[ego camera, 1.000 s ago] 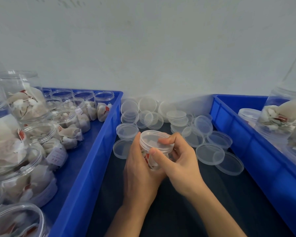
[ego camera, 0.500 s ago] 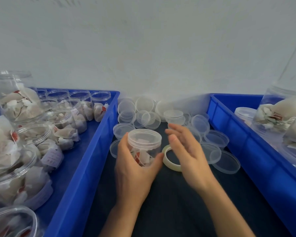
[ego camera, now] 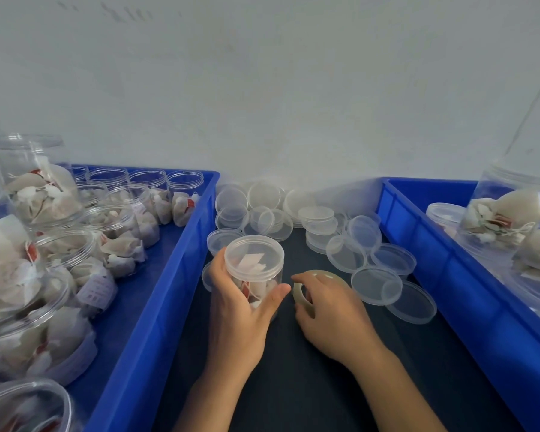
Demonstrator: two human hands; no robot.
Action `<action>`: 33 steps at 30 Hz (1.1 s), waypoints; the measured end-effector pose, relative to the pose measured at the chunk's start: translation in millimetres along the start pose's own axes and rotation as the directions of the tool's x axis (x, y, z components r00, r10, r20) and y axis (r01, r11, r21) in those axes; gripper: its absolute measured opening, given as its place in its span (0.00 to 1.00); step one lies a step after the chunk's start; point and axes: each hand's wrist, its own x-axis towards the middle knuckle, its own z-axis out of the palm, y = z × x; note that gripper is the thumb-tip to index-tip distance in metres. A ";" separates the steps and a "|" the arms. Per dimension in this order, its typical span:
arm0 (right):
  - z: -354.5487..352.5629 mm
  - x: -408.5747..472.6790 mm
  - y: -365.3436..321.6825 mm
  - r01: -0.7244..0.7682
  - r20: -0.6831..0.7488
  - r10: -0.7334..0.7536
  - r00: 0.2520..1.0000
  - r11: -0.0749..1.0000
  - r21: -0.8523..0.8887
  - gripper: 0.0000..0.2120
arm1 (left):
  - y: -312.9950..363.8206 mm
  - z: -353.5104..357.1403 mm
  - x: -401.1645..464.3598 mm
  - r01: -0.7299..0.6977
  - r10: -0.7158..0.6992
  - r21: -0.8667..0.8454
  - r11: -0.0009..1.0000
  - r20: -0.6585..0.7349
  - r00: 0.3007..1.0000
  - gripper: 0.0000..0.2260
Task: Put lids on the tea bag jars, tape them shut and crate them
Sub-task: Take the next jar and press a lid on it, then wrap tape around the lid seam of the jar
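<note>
Centrally, on the dark worktop (ego camera: 293, 385) between two crates, the left hand (ego camera: 240, 310) wraps thumb and fingers around a lidded tea bag jar (ego camera: 256, 275) standing upright. Just beside it, the right hand (ego camera: 331, 313) curls its fingers over one roll of clear tape (ego camera: 306, 291) lying on the worktop. A loose heap of clear lids (ego camera: 325, 235), too overlapped to count, fills the far edge against the wall. The left blue crate (ego camera: 156, 307) holds many uncapped jars; the right blue crate (ego camera: 449, 275) holds several capped ones. The near worktop lies open around both forearms.
</note>
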 end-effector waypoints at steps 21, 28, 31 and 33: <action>-38.8 -11.9 -18.1 0.016 -0.282 0.194 0.939 0.797 0.603 0.17 | 35.2 3.8 -11.4 -0.455 0.488 0.260 0.851 -0.073 0.870 0.06; -45.4 -18.5 -30.3 0.354 -0.561 -0.269 0.783 0.934 0.047 0.18 | 46.8 2.8 -8.9 -0.231 0.234 0.045 0.972 -0.118 0.965 0.11; -46.0 -19.3 -30.9 0.482 -0.564 -0.420 0.711 0.875 -0.045 0.21 | 49.9 2.4 -8.9 -0.089 0.080 -0.103 0.991 -0.087 0.993 0.12; -45.6 -19.6 -32.5 0.520 -0.557 -0.474 0.683 0.850 -0.085 0.24 | 50.3 1.5 -9.1 -0.064 0.049 -0.158 0.985 -0.095 0.994 0.11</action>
